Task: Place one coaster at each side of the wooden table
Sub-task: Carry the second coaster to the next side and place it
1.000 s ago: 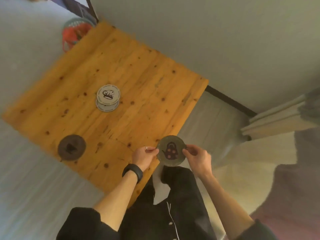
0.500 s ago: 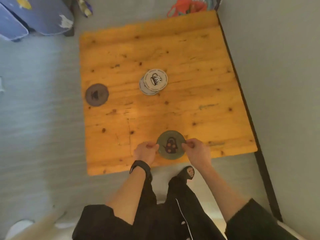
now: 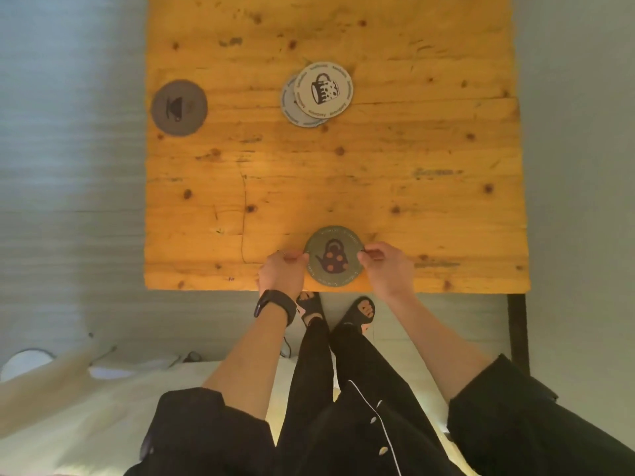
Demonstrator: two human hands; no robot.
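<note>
Pine boards, knotty and orange, make up the worktop (image 3: 378, 187), and the person stands at its near edge with both arms reaching over it. Between the two hands lies a grey-green coaster with a teapot picture (image 3: 334, 256), close to the near edge, about midway along it. The left hand (image 3: 281, 271) pinches the coaster's left rim with its fingertips closed on it; the right hand (image 3: 388, 267) pinches the right rim the same way. A black wristband (image 3: 275, 305) sits on the left wrist. Whether the coaster rests flat on the wood or is a touch above it, I cannot tell. Over at the left edge lies a dark grey coaster (image 3: 179, 107). Farther in, near the middle, two pale coasters (image 3: 318, 93) overlap, the top one showing a mug.
</note>
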